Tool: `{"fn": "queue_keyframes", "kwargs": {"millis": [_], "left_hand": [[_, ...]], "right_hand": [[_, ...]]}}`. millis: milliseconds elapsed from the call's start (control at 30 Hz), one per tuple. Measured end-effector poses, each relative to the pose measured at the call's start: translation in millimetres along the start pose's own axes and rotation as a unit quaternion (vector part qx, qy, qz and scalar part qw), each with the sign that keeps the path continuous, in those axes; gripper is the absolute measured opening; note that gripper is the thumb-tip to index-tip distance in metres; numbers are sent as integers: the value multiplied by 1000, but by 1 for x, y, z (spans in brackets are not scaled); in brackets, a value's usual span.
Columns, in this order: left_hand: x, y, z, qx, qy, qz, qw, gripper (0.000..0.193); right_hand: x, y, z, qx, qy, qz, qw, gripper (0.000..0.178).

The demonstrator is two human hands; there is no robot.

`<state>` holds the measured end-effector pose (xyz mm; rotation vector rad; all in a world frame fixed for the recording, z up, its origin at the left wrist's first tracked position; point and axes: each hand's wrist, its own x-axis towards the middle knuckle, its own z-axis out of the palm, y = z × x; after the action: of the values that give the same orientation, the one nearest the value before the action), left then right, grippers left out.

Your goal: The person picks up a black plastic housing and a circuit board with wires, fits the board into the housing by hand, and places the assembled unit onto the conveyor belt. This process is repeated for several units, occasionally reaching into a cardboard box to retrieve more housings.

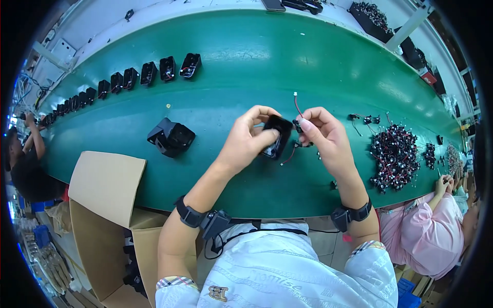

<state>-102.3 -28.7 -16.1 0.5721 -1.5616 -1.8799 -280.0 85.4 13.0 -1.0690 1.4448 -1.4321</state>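
My left hand is closed around a black plastic housing, its thumb pressed over the open side. Close beside it, my right hand pinches a small black part with red and black wires; one lead with a white connector sticks up from the fingers. Just under the right fingers lies another small black part with a wire on the green table. To the left of my hands sits a larger angular black housing. A heap of small wired black parts lies to the right.
A curving row of black open housings runs along the left of the table. An open cardboard box with black pieces inside stands at the near left edge. One person works at the far left, another in pink at right.
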Motion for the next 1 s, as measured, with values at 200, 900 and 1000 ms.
{"fn": "queue_keyframes", "kwargs": {"millis": [200, 900, 1000], "left_hand": [[16, 22, -15, -171, -21, -122, 978, 38], [10, -5, -12, -162, -59, -115, 978, 24], [11, -12, -7, -130, -26, -64, 989, 22]], "right_hand": [[13, -3, 17, 79, -21, -52, 995, 14], [10, 22, 16, -136, -4, -228, 964, 27], [11, 21, 17, -154, 24, -199, 967, 25]]}}
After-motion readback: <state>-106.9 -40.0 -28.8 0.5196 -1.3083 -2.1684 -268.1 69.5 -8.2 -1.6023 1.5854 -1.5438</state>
